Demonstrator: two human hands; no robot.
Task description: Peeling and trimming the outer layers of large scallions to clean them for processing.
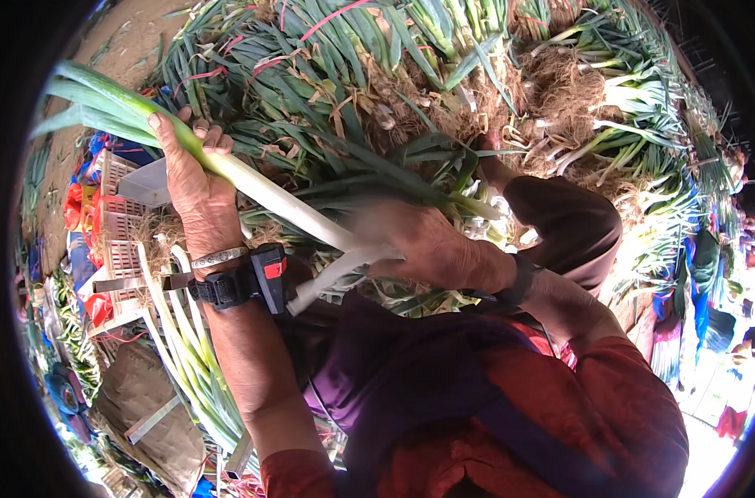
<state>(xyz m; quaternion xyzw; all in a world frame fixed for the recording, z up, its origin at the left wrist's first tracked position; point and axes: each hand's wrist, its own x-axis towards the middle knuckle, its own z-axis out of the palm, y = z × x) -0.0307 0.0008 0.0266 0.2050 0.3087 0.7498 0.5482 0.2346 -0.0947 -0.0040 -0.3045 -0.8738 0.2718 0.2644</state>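
A long leek (pixel 271 192) slants from the upper left toward the middle, its green leaves beyond my left hand (pixel 193 158). That hand is closed round the stalk where green turns to white. My right hand (pixel 423 245) is at the lower white end, its fingers partly smeared by motion. From its fingers a loose pale strip of outer layer (pixel 332 278) hangs down to the left, and the hand appears closed on it. The leek's root end is hidden by my right hand.
A large heap of leeks (pixel 328 83) with dry roots (pixel 560 87) spreads ahead and to the right. At left stand a plastic crate (pixel 116 216) and several cleaned leeks (pixel 178 349). Brown cardboard (pixel 141 415) lies at lower left. My bent leg (pixel 568 220) is at right.
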